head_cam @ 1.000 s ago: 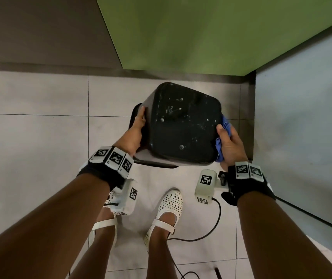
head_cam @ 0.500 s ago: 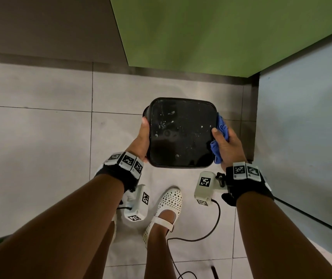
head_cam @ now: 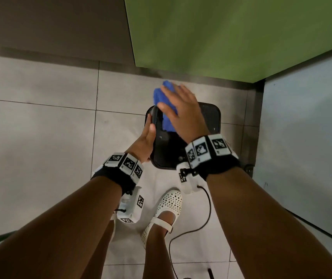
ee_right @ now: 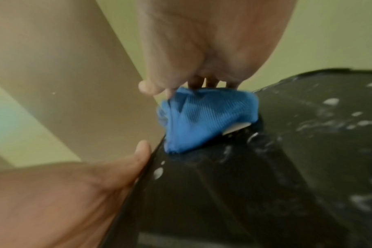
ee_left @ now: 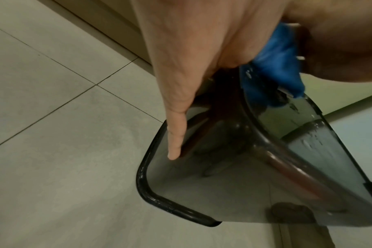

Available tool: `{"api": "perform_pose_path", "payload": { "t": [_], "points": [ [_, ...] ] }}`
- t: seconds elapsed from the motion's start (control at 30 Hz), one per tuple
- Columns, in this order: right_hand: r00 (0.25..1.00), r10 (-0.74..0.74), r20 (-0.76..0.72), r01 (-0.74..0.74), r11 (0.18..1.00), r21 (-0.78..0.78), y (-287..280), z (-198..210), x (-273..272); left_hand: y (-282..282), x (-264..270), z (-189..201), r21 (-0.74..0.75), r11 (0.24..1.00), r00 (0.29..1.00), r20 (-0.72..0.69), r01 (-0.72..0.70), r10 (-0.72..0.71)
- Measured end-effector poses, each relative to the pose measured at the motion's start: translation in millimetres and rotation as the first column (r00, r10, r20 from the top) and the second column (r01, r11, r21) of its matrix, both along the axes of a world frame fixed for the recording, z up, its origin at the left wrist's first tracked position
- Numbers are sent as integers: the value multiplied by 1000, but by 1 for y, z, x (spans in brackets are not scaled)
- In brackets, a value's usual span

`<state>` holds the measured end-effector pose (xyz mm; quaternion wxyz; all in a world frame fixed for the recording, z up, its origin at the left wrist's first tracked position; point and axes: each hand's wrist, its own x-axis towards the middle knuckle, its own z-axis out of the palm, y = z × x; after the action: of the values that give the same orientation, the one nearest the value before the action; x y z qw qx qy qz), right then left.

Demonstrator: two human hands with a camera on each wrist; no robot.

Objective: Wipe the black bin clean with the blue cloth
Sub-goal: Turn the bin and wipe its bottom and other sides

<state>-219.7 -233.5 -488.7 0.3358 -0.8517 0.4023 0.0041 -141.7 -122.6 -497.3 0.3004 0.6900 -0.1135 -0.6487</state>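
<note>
The black bin (head_cam: 207,125) is upside down over the tiled floor, its wet base facing up at me. My left hand (head_cam: 151,125) lies flat against the bin's left wall, fingers (ee_left: 176,142) straight down along it and thumb by the base's edge. My right hand (head_cam: 171,97) reaches across the base and pinches the bunched blue cloth (head_cam: 165,105) against the far left part of it. In the right wrist view the blue cloth (ee_right: 202,117) sits on the bin (ee_right: 265,167) among white droplets. From the left wrist, the bin's rim (ee_left: 151,193) hangs close to the floor.
A green panel (head_cam: 221,37) stands just behind the bin and a pale grey-blue panel (head_cam: 306,137) closes the right side. My foot in a white perforated shoe (head_cam: 167,210) and a black cable (head_cam: 201,222) lie on the tiles in front of the bin.
My right hand left the bin's right side and swept the cloth up over the base to its far left. The bin sits lower and further off. The left hand stays on the left wall.
</note>
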Motion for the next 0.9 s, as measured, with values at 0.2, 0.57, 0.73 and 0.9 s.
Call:
{"api": "perform_pose_path", "payload": {
  "t": [0.2,0.57,0.73,0.9],
  "points": [
    [970,114,-213,-147,979,-145,4,-14,-1,-3,2,-2,-88,994,994,96,60,-51],
    [856,-466,-225,418,879,-230,-2,-22,-68,-15,1,-8,-36,998,999,30,44,-43],
    [888,-420,-188,386,902,-193,-6,-21,-69,-53,25,7,-82,990,982,164,113,-98],
    [842,-470,-265,431,881,-195,-4,-14,-58,-79,27,12,-99,936,922,237,337,-307]
  ]
}}
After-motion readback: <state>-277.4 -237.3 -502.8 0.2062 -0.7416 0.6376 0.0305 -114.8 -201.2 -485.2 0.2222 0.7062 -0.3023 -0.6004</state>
